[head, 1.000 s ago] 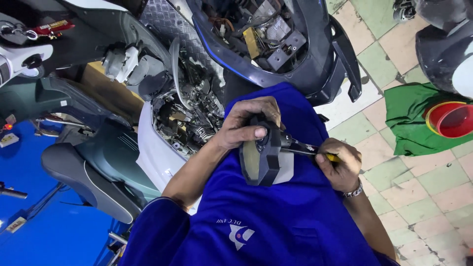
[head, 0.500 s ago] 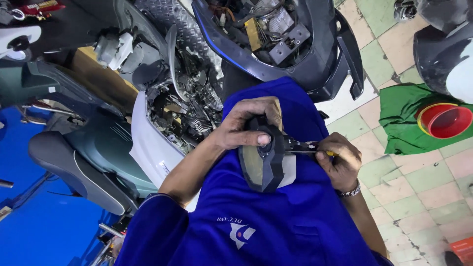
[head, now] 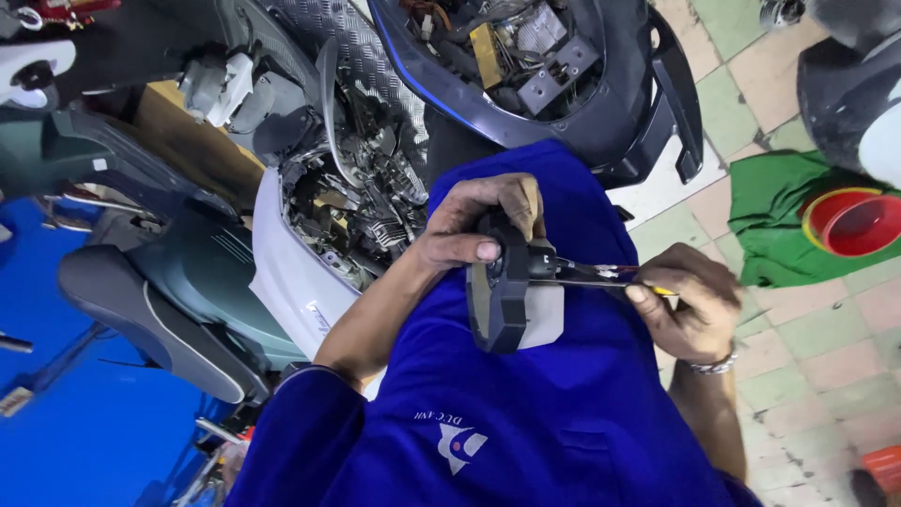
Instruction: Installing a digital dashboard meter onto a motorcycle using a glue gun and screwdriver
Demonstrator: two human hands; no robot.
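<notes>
Screwdriver (head: 601, 274) unmoved, in right hand (head: 683, 300).

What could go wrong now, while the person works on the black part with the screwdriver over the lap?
1. The screwdriver in the right hand points toward the left hand; if it slips, the tip may jab the fingers.
2. The black and grey part is held only by the left hand above the blue-clad lap, with no firm support, so it may twist or drop.
3. A loosened screw could fall onto the tiled floor and get lost.
</notes>
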